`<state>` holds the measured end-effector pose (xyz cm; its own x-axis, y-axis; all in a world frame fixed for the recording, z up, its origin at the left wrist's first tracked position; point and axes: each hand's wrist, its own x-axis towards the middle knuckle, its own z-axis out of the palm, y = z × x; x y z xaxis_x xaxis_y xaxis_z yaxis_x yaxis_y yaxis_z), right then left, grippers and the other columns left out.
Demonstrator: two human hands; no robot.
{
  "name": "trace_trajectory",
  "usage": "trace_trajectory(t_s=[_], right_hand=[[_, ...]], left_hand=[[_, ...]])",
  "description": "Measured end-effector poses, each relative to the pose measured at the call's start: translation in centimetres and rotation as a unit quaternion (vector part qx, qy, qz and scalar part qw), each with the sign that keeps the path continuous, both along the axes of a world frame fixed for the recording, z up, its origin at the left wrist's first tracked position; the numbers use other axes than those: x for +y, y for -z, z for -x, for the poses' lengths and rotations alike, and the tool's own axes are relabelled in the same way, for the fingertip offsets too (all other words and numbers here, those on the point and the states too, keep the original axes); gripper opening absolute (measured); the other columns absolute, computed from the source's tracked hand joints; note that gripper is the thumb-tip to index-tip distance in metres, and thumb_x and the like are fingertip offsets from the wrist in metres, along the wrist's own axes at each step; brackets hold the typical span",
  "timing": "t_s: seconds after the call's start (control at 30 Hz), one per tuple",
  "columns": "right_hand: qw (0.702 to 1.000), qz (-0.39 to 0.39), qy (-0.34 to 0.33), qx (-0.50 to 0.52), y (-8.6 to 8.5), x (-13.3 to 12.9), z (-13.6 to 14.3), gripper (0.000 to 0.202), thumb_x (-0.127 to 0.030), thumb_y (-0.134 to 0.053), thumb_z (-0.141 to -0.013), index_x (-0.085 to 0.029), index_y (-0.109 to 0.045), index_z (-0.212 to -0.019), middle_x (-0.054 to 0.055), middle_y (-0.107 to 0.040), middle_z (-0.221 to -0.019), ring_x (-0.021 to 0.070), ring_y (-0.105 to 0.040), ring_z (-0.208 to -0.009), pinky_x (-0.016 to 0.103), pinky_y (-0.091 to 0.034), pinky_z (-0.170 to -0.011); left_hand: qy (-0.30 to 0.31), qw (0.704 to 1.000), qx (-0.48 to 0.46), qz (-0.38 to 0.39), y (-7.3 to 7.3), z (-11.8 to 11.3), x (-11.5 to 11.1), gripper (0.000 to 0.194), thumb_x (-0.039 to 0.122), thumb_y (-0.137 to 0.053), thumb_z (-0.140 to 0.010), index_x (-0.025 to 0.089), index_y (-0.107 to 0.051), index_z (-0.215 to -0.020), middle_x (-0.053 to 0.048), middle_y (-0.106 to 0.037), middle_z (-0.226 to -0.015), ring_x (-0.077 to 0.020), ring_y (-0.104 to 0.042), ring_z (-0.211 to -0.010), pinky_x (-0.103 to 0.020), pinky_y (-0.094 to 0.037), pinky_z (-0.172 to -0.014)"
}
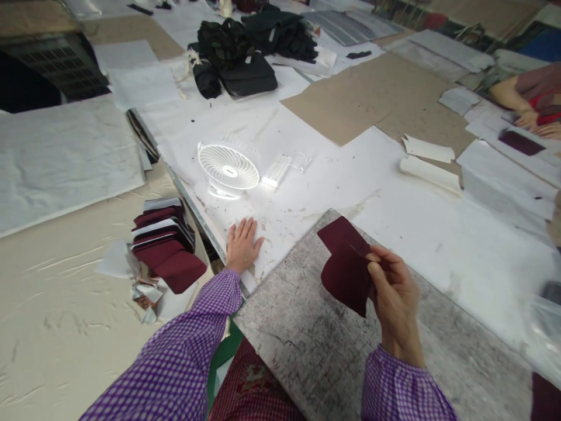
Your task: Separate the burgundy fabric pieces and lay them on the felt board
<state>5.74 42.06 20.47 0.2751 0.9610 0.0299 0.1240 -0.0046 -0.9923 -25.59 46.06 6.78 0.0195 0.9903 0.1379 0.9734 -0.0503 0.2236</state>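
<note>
My right hand (394, 292) pinches the upper right edge of a dark maroon fabric piece (346, 278) between thumb and fingers. Beneath the fabric lies a grey, scratched board (293, 316). My left hand (243, 242) rests flat on the white tabletop (298, 204) near its left edge, fingers spread, holding nothing. To its left, a fanned stack of maroon and pale pieces (164, 245) sits on a cream surface. Another maroon piece (546, 397) shows at the board's lower right.
Beyond my left hand are a white fan (228, 168) and a white power strip (277, 171). Black garments (236, 76) are heaped farther back. Brown paper (346, 105) and curled white strips (432, 174) lie to the right. A person's hands (528, 120) are at the far right.
</note>
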Motion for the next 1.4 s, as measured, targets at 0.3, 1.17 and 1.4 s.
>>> trace_trajectory(t_s=[0.3, 1.17, 1.4], right_hand=[[0.97, -0.042, -0.011, -0.24, -1.5, 1.4, -2.7, 0.034, -0.041, -0.065, -0.081, -0.023, -0.064, -0.11, 0.003, -0.062, -0.085, 0.0145, -0.058, -0.072, 0.029, -0.049, -0.066], [0.835, 0.149, -0.172, -0.501, 8.9, 15.9, -4.6, 0.03, -0.022, -0.063, -0.077, -0.014, -0.064, -0.106, 0.008, -0.067, -0.101, 0.0166, -0.062, -0.082, 0.031, -0.048, -0.08], [0.784, 0.181, -0.176, -0.567, 9.4, 17.8, -3.7, 0.029, -0.024, -0.058, -0.08, -0.02, -0.066, -0.108, 0.008, -0.065, -0.108, 0.0227, -0.061, -0.094, 0.033, -0.046, -0.08]], left_hand=[[-0.005, 1.0, -0.008, 0.01, -0.2, -0.2, 0.0, 0.057, 0.043, -0.032, -0.093, 0.017, -0.035, -0.144, -0.008, -0.034, -0.151, -0.027, -0.025, -0.142, -0.051, -0.015, -0.116], [-0.005, 1.0, 0.008, 0.011, -0.5, 0.0, -0.2, 0.057, 0.045, -0.033, -0.093, 0.016, -0.038, -0.142, -0.008, -0.037, -0.15, -0.027, -0.027, -0.141, -0.049, -0.016, -0.116], [-0.004, 1.0, 0.009, 0.008, -0.5, 0.0, -0.3, 0.057, 0.044, -0.033, -0.093, 0.016, -0.037, -0.142, -0.008, -0.037, -0.15, -0.0271, -0.027, -0.141, -0.049, -0.017, -0.116]])
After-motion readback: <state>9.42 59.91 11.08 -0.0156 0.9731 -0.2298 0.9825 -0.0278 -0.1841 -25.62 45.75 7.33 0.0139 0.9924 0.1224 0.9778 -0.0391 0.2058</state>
